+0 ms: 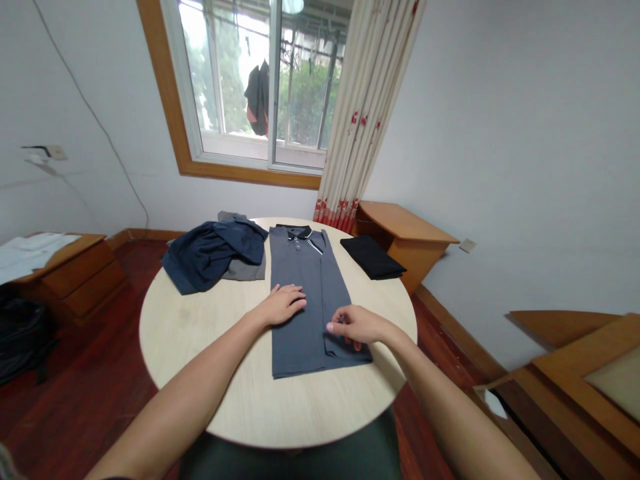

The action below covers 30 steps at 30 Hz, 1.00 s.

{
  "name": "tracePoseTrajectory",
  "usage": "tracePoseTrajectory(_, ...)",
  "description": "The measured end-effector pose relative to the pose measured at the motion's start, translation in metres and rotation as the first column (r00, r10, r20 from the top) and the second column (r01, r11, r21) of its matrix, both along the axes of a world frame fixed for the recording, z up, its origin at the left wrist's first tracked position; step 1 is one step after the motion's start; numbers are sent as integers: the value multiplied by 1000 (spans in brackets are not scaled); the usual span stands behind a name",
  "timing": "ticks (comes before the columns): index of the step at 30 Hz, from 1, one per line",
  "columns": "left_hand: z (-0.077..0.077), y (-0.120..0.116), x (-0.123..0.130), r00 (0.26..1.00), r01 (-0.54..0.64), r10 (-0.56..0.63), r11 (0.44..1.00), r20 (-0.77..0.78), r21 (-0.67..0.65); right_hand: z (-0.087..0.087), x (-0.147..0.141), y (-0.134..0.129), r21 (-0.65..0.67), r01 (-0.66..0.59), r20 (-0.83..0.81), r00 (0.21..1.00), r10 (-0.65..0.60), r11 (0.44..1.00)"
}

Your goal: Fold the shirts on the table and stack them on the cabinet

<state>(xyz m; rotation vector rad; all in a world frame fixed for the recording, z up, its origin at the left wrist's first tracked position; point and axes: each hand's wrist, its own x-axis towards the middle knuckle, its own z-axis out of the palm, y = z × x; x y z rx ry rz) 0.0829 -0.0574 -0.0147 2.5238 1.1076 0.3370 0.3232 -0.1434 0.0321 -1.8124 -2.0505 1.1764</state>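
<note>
A grey polo shirt (305, 280) with a black collar lies on the round table, its sides folded inward into a long strip with the collar toward the window. My left hand (285, 304) rests flat on its left edge, fingers slightly apart and holding nothing. Over the lower right part of the shirt is my right hand (356, 325), fingers curled with the thumb near the index finger, at the folded-over flap. Whether fabric is pinched there is hard to make out.
On the round table (175, 340), a crumpled navy garment (205, 257) over a grey one lies at the back left. A folded black cloth (373, 257) is at the right. Behind stand a wooden desk (405, 223) and a curtain (370, 100).
</note>
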Motion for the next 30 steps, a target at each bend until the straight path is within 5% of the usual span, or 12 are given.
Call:
tracePoseTrajectory(8, 14, -42, 45, 963, 268, -267, 958, -25, 102, -8, 39, 144, 347, 274, 44, 950, -308, 897)
tracePoseTrajectory(13, 18, -48, 53, 932, 362, -358, 929, -51, 81, -19, 42, 227, 515, 279, 247, 857, -452, 810)
tracePoseTrajectory(17, 16, -44, 51, 907, 420, -419, 908, -42, -7, -22, 40, 279, 564, 222, 286, 851, -440, 795)
tracePoseTrajectory(25, 3, -42, 59, 897, 443, -442, 894, -21, 75, -35, 33, 342, 471, 49, 449, 846, -287, 881)
tracePoseTrajectory(30, 2, -46, 62, 885, 452, -465, 874, 34, 179, -36, 34, 357, 454, 80, 467, 827, -313, 888)
